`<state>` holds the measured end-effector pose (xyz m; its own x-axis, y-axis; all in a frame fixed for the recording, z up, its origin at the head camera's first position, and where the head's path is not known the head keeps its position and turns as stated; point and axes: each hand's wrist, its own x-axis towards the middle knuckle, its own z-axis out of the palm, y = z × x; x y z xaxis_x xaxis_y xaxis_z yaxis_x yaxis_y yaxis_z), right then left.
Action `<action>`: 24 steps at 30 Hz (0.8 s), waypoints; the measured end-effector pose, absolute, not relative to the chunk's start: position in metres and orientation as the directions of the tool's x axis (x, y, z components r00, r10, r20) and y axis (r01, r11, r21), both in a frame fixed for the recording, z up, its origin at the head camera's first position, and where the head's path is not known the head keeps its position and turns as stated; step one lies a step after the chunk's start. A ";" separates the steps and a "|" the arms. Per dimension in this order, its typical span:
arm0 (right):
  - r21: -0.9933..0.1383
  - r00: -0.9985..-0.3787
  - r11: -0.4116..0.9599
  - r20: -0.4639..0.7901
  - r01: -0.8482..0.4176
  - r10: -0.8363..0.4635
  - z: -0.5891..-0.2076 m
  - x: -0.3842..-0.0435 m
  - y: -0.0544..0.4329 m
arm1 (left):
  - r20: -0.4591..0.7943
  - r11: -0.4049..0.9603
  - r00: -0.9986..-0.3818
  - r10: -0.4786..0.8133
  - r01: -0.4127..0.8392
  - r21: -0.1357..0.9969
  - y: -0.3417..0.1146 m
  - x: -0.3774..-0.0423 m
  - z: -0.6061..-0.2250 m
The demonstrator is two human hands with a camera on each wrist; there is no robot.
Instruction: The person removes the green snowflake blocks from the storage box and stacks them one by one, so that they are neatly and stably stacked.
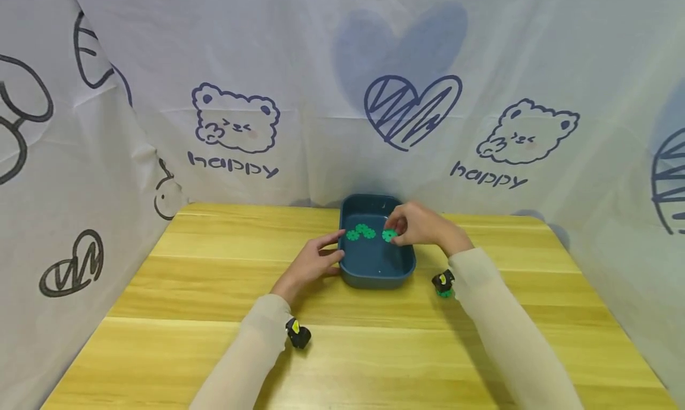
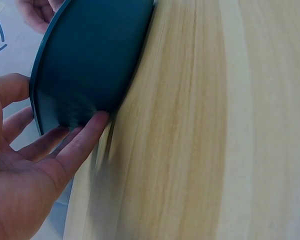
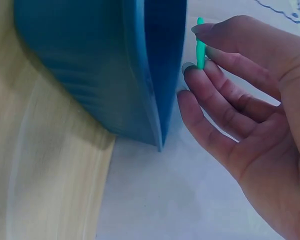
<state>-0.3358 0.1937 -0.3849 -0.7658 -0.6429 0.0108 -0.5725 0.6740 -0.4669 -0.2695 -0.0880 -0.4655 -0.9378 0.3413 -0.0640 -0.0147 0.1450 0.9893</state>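
At twelve o'clock on the table (image 1: 369, 362): we see a dark blue basin (image 1: 377, 282) standing near the far edge, mouth upward.
Green pieces (image 1: 362, 228): a small group lies on the basin floor, towards its ten o'clock side, too close together for us to count surely.
Held disc (image 1: 389, 236): another green piece is over the basin's two o'clock part; the right wrist view shows it edge-on, apart from the rim.
Slip risk: we judge the thin disc could twist or drop early, because only fingertips bear on its narrow body.
Basin risk: uneven pressure from the left side could slide the basin towards three o'clock, we think.
Sleeve risk: a low right forearm could brush the loose piece (image 1: 444, 293), which shows at four o'clock from the basin, mostly hidden by the wrist camera (image 1: 443, 279).
Right hand (image 1: 420, 223): thumb and fingertips pinch the disc; the wrist bends inward, and the right sleeve (image 1: 508, 321) comes in from five o'clock.
Left hand (image 1: 310, 260): at the basin's nine o'clock side we see spread, fairly straight fingers touching wall and rim, clasping nothing; the left sleeve (image 1: 243, 350) reaches in from seven o'clock.
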 end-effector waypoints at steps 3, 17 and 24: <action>-0.485 -0.771 0.669 0.018 -0.563 -0.636 -0.383 -0.325 0.198 | -0.062 0.138 -0.937 0.343 -0.015 0.990 -0.088 -0.270 -0.465; -0.474 -0.777 0.654 0.109 -0.589 -0.620 -0.382 -0.282 0.229 | -0.078 0.147 -0.938 0.337 -0.030 0.989 -0.087 -0.272 -0.464; -0.461 -0.781 0.662 0.122 -0.591 -0.612 -0.389 -0.264 0.249 | -0.072 0.146 -0.936 0.343 -0.023 0.989 -0.087 -0.271 -0.466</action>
<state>-0.2643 0.2488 -0.3891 -0.7812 -0.6122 0.1222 -0.5909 0.6619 -0.4611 -0.2709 -0.0875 -0.4662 -0.9365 0.3432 -0.0725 -0.0231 0.1458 0.9890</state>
